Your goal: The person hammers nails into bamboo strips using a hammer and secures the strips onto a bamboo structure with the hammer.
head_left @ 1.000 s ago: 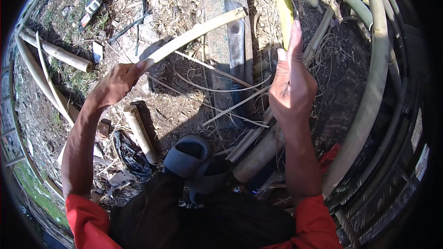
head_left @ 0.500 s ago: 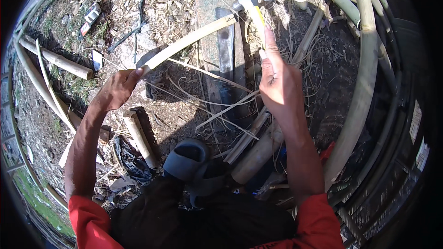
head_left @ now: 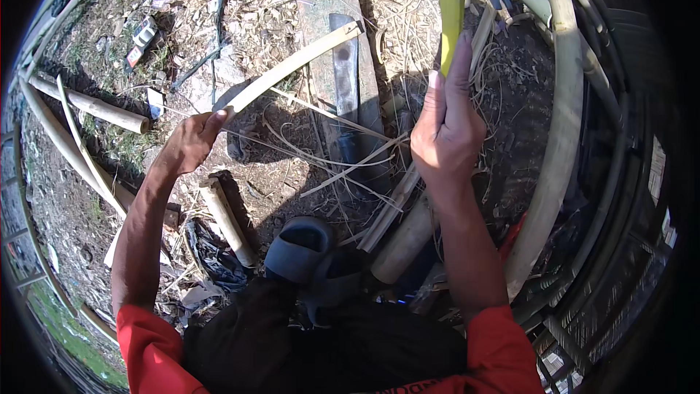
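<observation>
My right hand (head_left: 446, 128) is closed round the yellow handle of a claw hammer (head_left: 452, 18). The hammer is raised, its metal head near the top edge of the view, apart from the strip. In my left hand (head_left: 193, 142) is the near end of a pale split bamboo strip (head_left: 292, 64), pinched under the thumb. That strip slants up to the right, its dark-marked far end over a wooden plank (head_left: 313, 0). Under this end a machete (head_left: 345, 76) with a broad worn blade lies lengthwise on the plank.
Thin bamboo slivers (head_left: 350, 168) lie tangled in front of me. A short bamboo piece (head_left: 227, 222) rests near my grey shoe (head_left: 295, 248). Long bamboo poles curve along the right (head_left: 565, 124) and left (head_left: 62, 138). A small toy car (head_left: 144, 31) lies at the far left.
The hammer has lifted away from the strip's far end, up and to the right, with my right hand tilting it upright. My left hand and the strip have hardly moved.
</observation>
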